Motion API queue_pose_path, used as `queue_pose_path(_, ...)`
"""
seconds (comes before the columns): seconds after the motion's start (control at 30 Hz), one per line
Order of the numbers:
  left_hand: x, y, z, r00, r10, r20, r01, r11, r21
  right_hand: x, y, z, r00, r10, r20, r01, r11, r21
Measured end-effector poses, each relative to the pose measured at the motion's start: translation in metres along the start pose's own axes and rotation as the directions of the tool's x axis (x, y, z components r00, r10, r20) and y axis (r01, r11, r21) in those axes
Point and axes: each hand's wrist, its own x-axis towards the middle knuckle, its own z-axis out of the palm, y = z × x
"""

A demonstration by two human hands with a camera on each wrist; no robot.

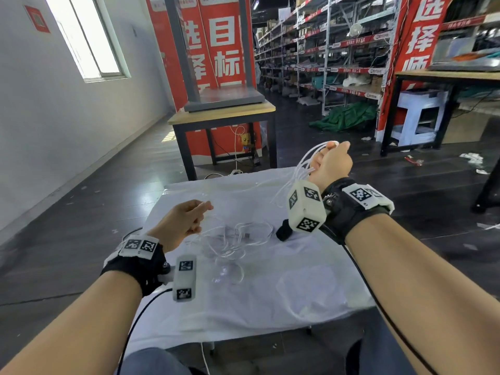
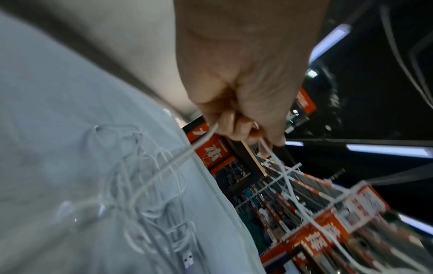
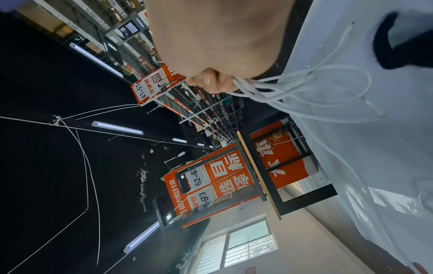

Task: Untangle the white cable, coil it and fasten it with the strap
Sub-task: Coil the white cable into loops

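A thin white cable (image 1: 238, 239) lies in a loose tangle on the white-covered table (image 1: 270, 307), with a USB plug (image 2: 188, 259) near its middle. My right hand (image 1: 331, 161) is raised over the table's far right corner and grips several loops of the cable (image 3: 269, 87), which hang down from the fist. My left hand (image 1: 186, 220) hovers above the table's left side and pinches a strand of the cable (image 2: 271, 153) between curled fingers. A black strap (image 1: 284, 231) lies on the cloth under my right wrist.
A dark-framed wooden table (image 1: 221, 115) stands just beyond the work table, with red banners behind it. Warehouse shelving (image 1: 324, 50) runs along the right, and another bench (image 1: 446, 77) with a white stool stands at the far right.
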Motion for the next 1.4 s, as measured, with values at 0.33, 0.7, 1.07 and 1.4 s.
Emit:
queue_pose_path(0.33,-0.002,0.018,0.015,0.908,0.236,0.346,-0.416,0.417,0.808,0.004,0.014,0.001,0.967,0.12,0.223,-0.089,0.986,-0.141)
queue_pose_path(0.7,-0.019,0.05,0.045,0.799,0.036,0.6,-0.501,0.591,0.632,-0.027,0.048,-0.009,0.622,0.552,0.555,0.024,0.695,-0.718)
queue_pose_path(1.07,-0.016,0.05,0.04,0.869,0.282,0.407,-0.433,0.832,0.347,-0.047,0.062,-0.016,0.498,0.755,0.427,0.135,0.419,-0.898)
queue_pose_path(1.4,-0.011,0.043,0.023,0.886,0.296,0.358,-0.431,0.81,0.398,-0.045,0.049,-0.016,0.359,0.889,0.283,0.085,0.271,-0.959)
